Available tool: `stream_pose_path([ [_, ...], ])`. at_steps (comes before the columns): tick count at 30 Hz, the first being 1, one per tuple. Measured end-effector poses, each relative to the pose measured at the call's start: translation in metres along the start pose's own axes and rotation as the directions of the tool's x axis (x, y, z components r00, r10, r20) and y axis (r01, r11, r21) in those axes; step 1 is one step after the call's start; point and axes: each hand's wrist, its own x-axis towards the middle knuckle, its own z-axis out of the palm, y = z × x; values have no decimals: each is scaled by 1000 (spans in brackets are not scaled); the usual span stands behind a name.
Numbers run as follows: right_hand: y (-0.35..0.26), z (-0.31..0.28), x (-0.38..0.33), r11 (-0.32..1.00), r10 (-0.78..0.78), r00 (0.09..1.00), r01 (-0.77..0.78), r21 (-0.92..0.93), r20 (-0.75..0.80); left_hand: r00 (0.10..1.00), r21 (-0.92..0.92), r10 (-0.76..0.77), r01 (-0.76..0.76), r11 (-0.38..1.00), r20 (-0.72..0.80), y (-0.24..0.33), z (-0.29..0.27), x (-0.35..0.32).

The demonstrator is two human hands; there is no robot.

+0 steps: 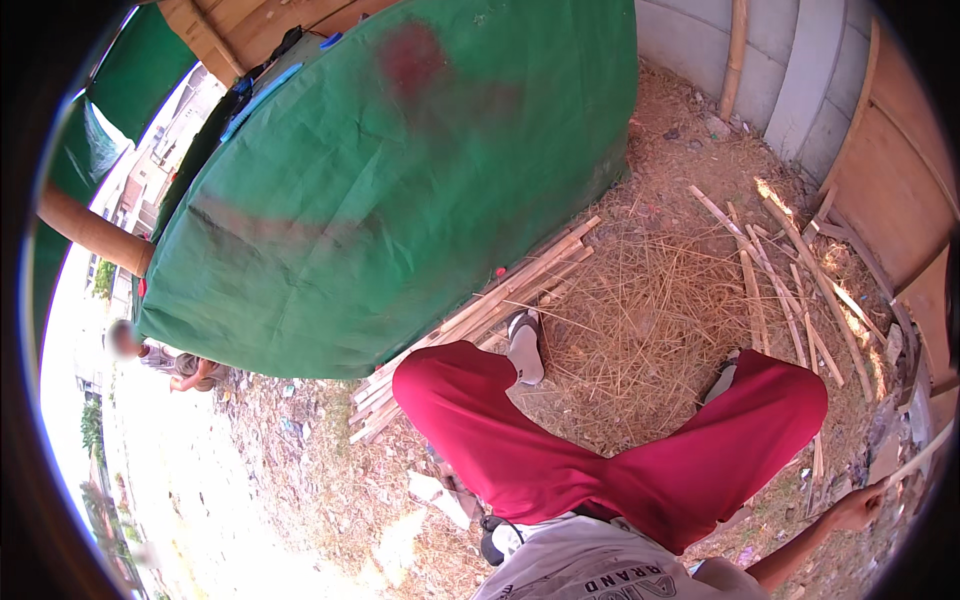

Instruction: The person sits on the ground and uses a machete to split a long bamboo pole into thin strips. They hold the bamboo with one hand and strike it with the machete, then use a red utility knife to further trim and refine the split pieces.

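Where the head view reaches its rim at four o'clock, right hand [857, 507] clenched round a thin bamboo strip [925, 452], angled up and outward, seemingly lifted clear of the straw; left hand out of frame. Loose bamboo slats [780, 270] scattered at two o'clock; stacked slats [480, 310] at centre against green tarpaulin [400, 180], likely stored there

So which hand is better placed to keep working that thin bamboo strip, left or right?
The right hand. It is already closed on the thin bamboo strip at the lower right, beside the red-trousered knee. The left hand is out of view, so its placement cannot be judged.
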Motion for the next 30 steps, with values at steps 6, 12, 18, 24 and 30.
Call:
stream_pose_path([
  [6,-103,32,-16,862,5,988,-81,500,152,992,85,119,-116,990,-40,0,27,63],
  [12,-163,-32,8,726,146,942,-309,614,302,724,-299,549,-681,669,-418,215,94,112],
  [18,-230,-38,-18,505,4,843,-465,727,537,470,-936,861,-350,-21,-195,363,116,-224],
  [24,-328,12,-157,293,-298,743,-527,798,600,-225,-959,972,285,-4,-70,364,48,-398],
  [30,-340,1,-268,270,-273,531,-758,594,802,-202,-740,954,-601,-301,-224,344,21,-438],
])
